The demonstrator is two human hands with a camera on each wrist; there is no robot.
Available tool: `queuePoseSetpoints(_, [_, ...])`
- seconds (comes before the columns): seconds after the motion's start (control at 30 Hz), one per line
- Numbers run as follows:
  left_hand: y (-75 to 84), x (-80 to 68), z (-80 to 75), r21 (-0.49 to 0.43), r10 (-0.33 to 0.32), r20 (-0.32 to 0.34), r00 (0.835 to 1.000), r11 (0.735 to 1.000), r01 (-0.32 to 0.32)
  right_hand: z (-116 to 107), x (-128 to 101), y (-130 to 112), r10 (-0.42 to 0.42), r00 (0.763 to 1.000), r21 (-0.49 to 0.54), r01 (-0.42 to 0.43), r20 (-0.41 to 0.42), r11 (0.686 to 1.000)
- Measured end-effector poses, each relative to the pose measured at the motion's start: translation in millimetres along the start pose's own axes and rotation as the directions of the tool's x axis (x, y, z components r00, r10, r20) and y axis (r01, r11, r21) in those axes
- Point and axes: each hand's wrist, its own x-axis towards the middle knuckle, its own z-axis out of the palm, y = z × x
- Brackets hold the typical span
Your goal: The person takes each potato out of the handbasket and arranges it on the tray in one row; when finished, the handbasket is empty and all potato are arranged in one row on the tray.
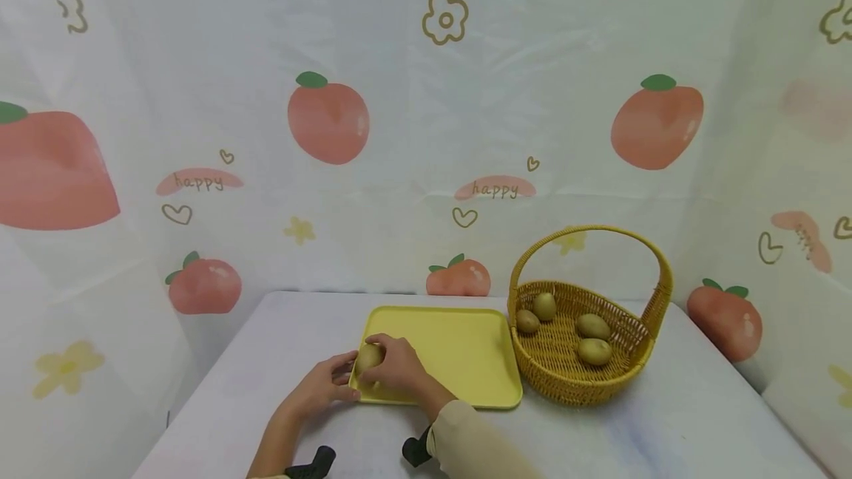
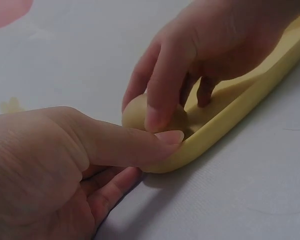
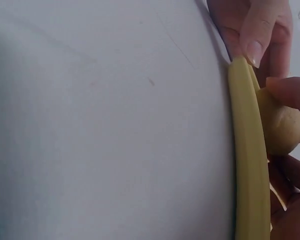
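Note:
A brownish-green kiwi [image 1: 368, 355] sits at the near left corner of the yellow tray [image 1: 459, 350]. My right hand [image 1: 399, 368] curls over it, fingers wrapped round the fruit [image 2: 135, 112]. My left hand [image 1: 326, 384] pinches that same corner, with the thumb [image 2: 115, 145] lying on the raised rim [image 2: 230, 115] and the fingers tucked beside and under the edge. In the right wrist view the rim [image 3: 247, 150] runs upright, the kiwi [image 3: 282, 125] lies just inside it, and the left thumb [image 3: 257, 30] rests on its top end.
A woven yellow basket [image 1: 579, 383] with a tall handle stands right of the tray and holds several kiwis [image 1: 592, 326]. A white cloth covers the table [image 1: 665, 420], and a printed curtain hangs behind and at both sides.

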Motion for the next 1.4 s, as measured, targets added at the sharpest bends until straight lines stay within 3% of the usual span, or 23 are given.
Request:
queuePoseSetpoints(0.17, [0.0, 0.3, 0.1, -0.001, 0.004, 0.000, 1.000, 1.000, -0.004, 0, -1, 1, 0.014, 1.000, -0.036, -0.013, 0.021, 0.999])
queuePoseSetpoints(0.4, [1.4, -0.3, 1.3, 0.008, 0.018, -0.001, 1.000, 1.000, -0.018, -9, -7, 11, -0.075, 0.997, -0.024, 0.075, 0.029, 0.997])
queuePoseSetpoints(0.67, [1.1, 1.2, -1.3, 0.001, 0.070, 0.011, 0.997, 0.998, -0.070, -32, -19, 19, -0.033, 0.998, 0.099, 0.027, 0.062, 0.995])
queuePoseSetpoints(1.13, [2.6, 3.1, 0.2, 0.003, 0.020, -0.026, 0.999, 1.000, -0.020, -72, -58, 42, -0.062, 0.997, 0.166, 0.055, 0.039, 0.985])
queuePoseSetpoints(1.4, [-0.3, 0.3, 0.9, 0.005, 0.017, -0.014, 1.000, 1.000, -0.017, -104, -85, 41, -0.162, 0.987, 0.140, 0.158, 0.020, 0.977])
